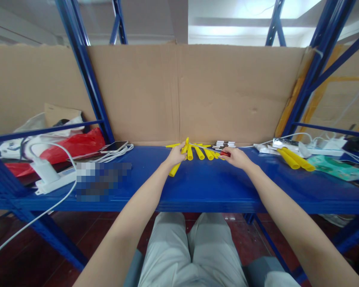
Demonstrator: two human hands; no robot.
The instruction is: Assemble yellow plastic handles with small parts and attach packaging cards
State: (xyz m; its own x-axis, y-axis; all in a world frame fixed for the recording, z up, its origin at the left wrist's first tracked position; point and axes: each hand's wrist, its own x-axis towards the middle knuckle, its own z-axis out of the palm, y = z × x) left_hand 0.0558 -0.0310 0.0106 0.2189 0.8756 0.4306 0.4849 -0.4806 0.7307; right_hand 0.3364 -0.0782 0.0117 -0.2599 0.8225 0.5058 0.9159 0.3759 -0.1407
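Observation:
My left hand [176,154] is closed on a yellow cone [186,144] near the back of the blue shelf. My right hand [237,158] is wrapped round the red handle of a screwdriver-like tool [225,154], whose thin shaft points left toward my left hand. Several more yellow cones [200,153] lie fanned out between the two hands. One yellow cone [174,170] lies just below my left hand. Behind my right hand sits a small stack of white and dark pieces [224,144].
Two yellow cones [296,159] lie at the right beside a green packet [335,167] and white cables. A red bag [74,144], a white power strip [56,179] and a phone [116,146] are at the left. Cardboard [227,91] stands behind; blue posts flank it.

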